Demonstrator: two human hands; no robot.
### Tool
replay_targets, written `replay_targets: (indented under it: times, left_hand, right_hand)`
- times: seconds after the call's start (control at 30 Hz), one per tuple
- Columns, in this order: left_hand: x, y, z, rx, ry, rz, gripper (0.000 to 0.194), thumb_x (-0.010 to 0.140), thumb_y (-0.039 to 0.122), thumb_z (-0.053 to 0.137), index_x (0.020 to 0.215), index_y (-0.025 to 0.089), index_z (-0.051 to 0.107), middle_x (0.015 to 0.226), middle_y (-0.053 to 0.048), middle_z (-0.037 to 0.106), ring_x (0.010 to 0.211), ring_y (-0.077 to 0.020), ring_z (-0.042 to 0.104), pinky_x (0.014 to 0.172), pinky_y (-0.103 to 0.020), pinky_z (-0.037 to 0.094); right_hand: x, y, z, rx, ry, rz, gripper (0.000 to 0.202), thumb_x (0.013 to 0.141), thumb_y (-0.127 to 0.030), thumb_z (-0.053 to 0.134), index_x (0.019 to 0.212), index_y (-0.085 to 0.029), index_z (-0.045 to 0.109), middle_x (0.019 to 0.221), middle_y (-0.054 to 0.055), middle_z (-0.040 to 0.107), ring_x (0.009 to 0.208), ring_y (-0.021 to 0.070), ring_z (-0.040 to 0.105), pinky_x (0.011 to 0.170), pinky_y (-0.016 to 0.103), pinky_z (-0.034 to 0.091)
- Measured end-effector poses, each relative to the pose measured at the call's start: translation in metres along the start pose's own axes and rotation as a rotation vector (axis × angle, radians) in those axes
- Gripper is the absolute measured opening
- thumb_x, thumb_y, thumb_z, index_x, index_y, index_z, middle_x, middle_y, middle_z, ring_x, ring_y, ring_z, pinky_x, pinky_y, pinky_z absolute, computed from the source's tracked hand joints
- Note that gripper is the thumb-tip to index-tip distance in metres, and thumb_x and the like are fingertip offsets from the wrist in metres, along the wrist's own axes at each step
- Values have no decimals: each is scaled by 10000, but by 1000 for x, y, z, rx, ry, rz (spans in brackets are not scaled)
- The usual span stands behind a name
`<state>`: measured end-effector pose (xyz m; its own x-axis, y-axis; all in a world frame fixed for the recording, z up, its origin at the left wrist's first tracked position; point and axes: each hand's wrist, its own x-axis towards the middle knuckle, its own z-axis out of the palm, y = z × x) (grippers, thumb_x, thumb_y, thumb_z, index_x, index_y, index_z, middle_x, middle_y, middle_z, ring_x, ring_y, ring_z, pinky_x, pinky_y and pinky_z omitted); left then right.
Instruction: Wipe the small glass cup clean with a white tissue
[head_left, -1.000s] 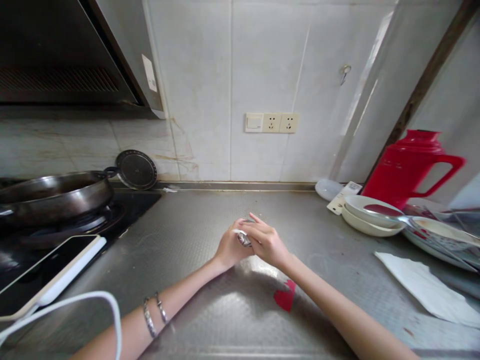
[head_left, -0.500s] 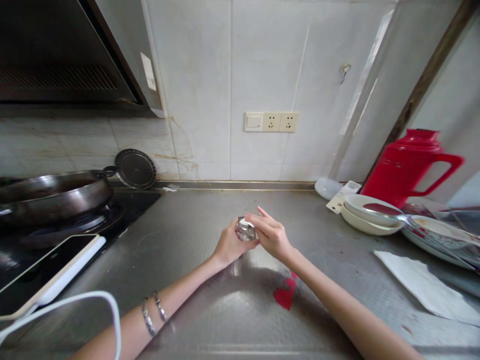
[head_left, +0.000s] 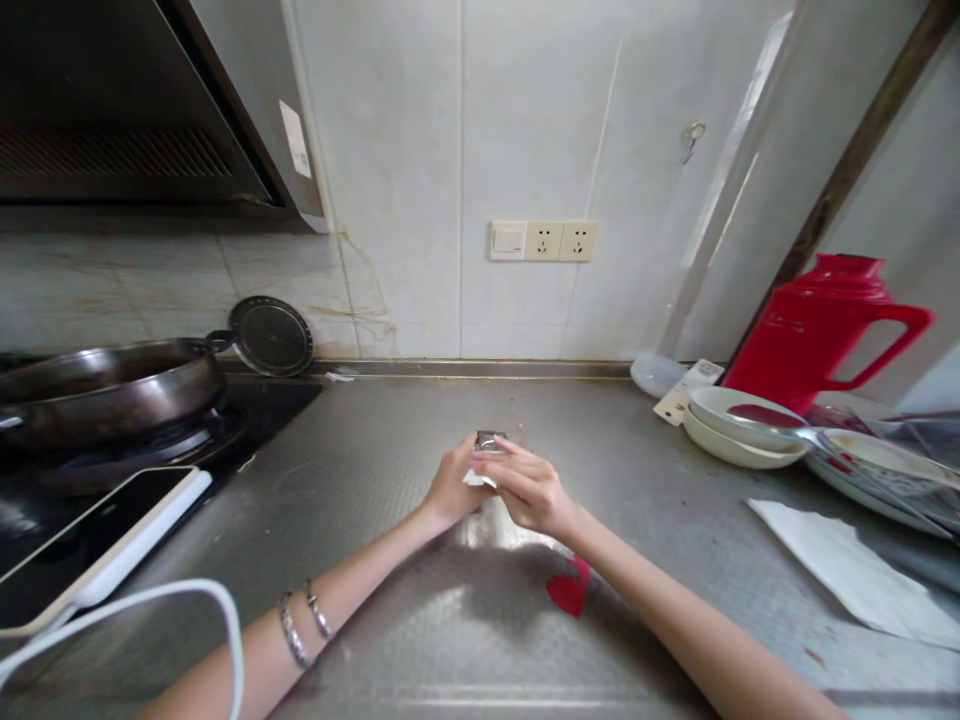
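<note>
Near the middle of the metal counter, my left hand (head_left: 448, 487) is wrapped round the left side of a small shiny, clear or silvery object (head_left: 491, 440). Its top edge shows above my fingers; the rest is covered. My right hand (head_left: 531, 488) lies against the object's near side, fingers together, pressing a piece of white tissue (head_left: 478, 479) that pokes out below the fingertips. Both hands touch the object, raised a little over the counter. A red patch (head_left: 570, 588) is on the counter below my right forearm.
A pan (head_left: 112, 395) sits on the stove at left, with a phone (head_left: 97, 545) and white cable (head_left: 214, 590) in front. At right are stacked bowls (head_left: 742, 440), a red thermos (head_left: 810, 330) and a white paper sheet (head_left: 847, 570).
My right hand has moved slightly left and down across the object with the tissue. Less of the object shows, and the tissue now sticks out below my fingers.
</note>
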<state>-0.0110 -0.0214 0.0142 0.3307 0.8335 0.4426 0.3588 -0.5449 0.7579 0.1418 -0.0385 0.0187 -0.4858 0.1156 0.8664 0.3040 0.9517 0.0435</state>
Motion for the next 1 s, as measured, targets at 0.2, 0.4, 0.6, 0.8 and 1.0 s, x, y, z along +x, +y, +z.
replay_targets:
  times: [0.2,0.4,0.6,0.8,1.0]
  left_hand:
    - [2,-1,6,30,50,-76,305,646,299,709,900,181,589,796,-10,675,717,-169,620,616,-240,450]
    - [2,7,10,1,38,-142,428,619,391,745,964,181,604,791,-1,683,696,-154,616,583,-222,433]
    - [6,12,0,40,40,-99,283,636,272,706,898,201,623,836,2,692,758,-172,640,649,-242,461]
    - [5,7,-3,12,1,-28,282,647,240,707,911,179,627,852,-17,695,799,-191,651,687,-253,474]
    - [4,7,4,-16,43,-151,395,621,322,749,975,188,636,811,-3,687,733,-167,627,640,-240,470]
  right_hand:
    - [5,5,-7,-27,129,122,382,895,-66,409,1191,-220,596,1040,67,719,983,185,679,1042,456,444]
    - [4,18,-14,-62,155,187,381,883,-69,437,1176,-235,614,1039,72,718,976,198,681,1015,494,459]
    - [4,5,-8,-24,100,133,399,885,-69,404,1204,-220,591,1039,83,718,1051,202,648,1021,476,447]
    - [4,-3,-5,-3,39,45,463,875,-46,404,1283,-233,519,1063,69,711,1015,168,664,1027,432,463]
    - [6,12,-17,-31,228,210,383,869,-47,463,1160,-241,619,1049,65,715,972,199,683,1029,495,448]
